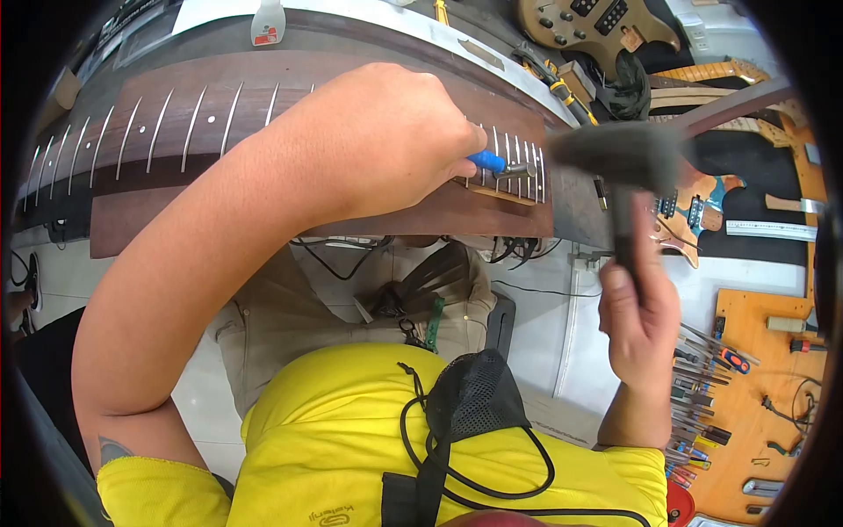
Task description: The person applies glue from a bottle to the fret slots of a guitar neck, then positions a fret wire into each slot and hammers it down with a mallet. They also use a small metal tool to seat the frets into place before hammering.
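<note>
My left hand [413, 140] is closed around a blue-handled tool [488, 162] with a short metal cylinder at its end. That metal end overlaps the last frets of a dark guitar fretboard [189, 132], which has metal frets and round dot inlays. A lighter wood strip [505, 194] shows along the fretboard's near edge at this end. On the right, my right hand [639, 316] grips a hammer [621, 230] by its dark handle. The hammer's head is smeared by motion and is up beside the fretboard's right end. My left forearm hides the fretboard's middle.
A brown board [145, 211] lies under the fretboard on the bench. At the far edge stands a white spray bottle [268, 24]. A guitar body [606, 26] and a blue-and-copper one [702, 206] are on the right, above a wooden rack [764, 351] of files and screwdrivers.
</note>
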Tool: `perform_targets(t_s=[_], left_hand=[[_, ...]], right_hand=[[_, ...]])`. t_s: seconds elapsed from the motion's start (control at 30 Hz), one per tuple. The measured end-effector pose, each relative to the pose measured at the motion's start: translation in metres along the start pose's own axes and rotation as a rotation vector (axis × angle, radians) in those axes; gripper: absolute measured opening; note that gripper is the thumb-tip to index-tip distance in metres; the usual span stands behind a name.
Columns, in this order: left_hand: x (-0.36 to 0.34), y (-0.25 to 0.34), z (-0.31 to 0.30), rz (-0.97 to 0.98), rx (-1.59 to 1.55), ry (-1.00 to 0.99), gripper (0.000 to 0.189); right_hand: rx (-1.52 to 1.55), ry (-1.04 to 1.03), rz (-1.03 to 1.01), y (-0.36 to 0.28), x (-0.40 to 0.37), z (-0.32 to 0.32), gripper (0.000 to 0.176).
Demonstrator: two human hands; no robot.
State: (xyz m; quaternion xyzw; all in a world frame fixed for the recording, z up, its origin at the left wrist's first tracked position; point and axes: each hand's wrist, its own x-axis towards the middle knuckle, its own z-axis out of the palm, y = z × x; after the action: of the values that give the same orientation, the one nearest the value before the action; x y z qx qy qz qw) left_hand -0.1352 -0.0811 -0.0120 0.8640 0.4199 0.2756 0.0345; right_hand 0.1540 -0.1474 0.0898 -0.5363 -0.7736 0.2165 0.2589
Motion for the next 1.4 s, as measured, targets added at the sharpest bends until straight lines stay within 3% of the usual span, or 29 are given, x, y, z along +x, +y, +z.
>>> perform_targets(t_s=[0.13, 0.17, 0.23, 0.4, 0.43, 0.47, 0.57, 0.73, 0.9, 1.07, 1.17, 1.33, 1.4], left_hand=[[0.002, 0.0, -0.001, 0.001, 0.006, -0.003, 0.022], [0.001, 0.0, 0.0, -0.004, 0.001, -0.003, 0.022], [0.0, 0.0, 0.002, -0.007, -0.001, 0.02, 0.022], [0.001, -0.001, -0.002, -0.012, 0.002, 0.007, 0.022], [0.001, -0.001, 0.0, -0.01, -0.014, 0.02, 0.022], [0.0, 0.0, 0.002, -0.011, -0.024, 0.018, 0.022], [0.001, -0.001, 0.0, -0.013, 0.006, 0.024, 0.021], [0.002, -0.001, 0.001, -0.012, -0.007, 0.022, 0.019], [0.003, -0.001, 0.001, -0.019, -0.005, 0.024, 0.019], [0.003, -0.002, 0.002, -0.022, -0.027, 0.035, 0.017], [0.004, -0.002, 0.001, -0.019, 0.003, 0.032, 0.017], [0.005, -0.002, 0.003, -0.058, -0.034, 0.042, 0.017], [0.005, -0.002, 0.003, -0.061, -0.018, 0.037, 0.017]], right_hand=[[-0.078, -0.093, -0.026, 0.003, 0.005, -0.004, 0.063], [-0.003, 0.029, -0.029, 0.0, 0.005, 0.002, 0.063], [0.053, 0.052, -0.057, 0.003, 0.005, -0.001, 0.063], [-0.241, -0.152, 0.002, -0.004, 0.013, -0.016, 0.058], [-0.004, -0.042, 0.111, -0.016, 0.011, -0.01, 0.059], [0.103, -0.004, 0.086, -0.012, 0.011, -0.006, 0.06], [0.047, -0.012, 0.096, -0.007, 0.012, -0.002, 0.058], [-0.003, 0.024, -0.073, -0.002, 0.018, 0.004, 0.06], [-0.053, -0.055, 0.02, -0.012, 0.021, -0.002, 0.06], [0.068, 0.036, -0.02, -0.012, 0.023, 0.006, 0.06], [-0.015, -0.049, 0.055, -0.016, 0.023, 0.0, 0.06], [0.088, 0.007, -0.001, -0.016, 0.026, 0.003, 0.06], [0.071, -0.028, 0.087, -0.022, 0.027, 0.001, 0.06]])
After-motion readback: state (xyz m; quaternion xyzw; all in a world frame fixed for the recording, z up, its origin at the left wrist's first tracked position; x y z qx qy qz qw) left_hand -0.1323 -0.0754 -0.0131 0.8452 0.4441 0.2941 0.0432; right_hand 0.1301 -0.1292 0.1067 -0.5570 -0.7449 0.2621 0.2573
